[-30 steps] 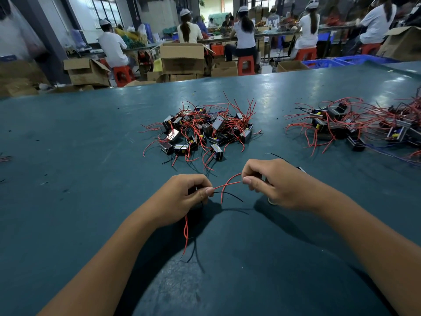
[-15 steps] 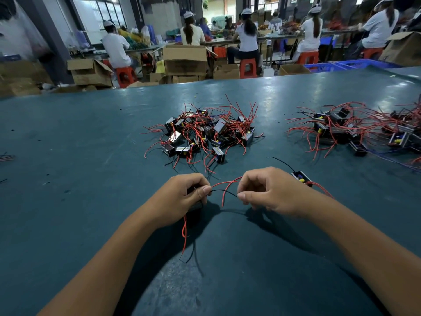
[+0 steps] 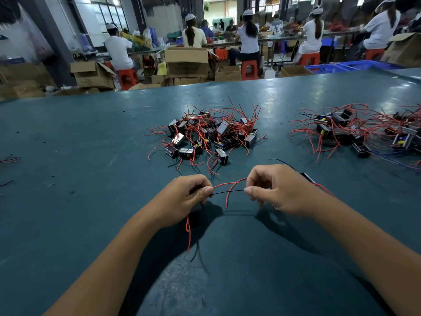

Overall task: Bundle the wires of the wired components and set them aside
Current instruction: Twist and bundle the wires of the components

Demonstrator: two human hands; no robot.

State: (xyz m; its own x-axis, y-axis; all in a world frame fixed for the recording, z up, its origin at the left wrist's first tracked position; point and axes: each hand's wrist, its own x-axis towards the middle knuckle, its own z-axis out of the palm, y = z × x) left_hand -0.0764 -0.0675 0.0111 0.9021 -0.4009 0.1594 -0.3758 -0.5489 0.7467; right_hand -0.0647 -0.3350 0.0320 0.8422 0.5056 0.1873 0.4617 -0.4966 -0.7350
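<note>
CHANGE: black wire (image 3: 228, 192) was drawn taut between left hand (image 3: 182, 199) and right hand (image 3: 279, 189), slack a second before | HANDS: both pinched closed on it above the table (image 3: 91, 156) | MEANING: bundling judged under way, setting aside pending

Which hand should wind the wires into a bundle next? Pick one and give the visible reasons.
Probably the right hand. It pinches the free end of the black wire stretched between the hands, so it can wind. The left hand grips the component end, red wires hanging below it, so it suits anchoring.
</note>
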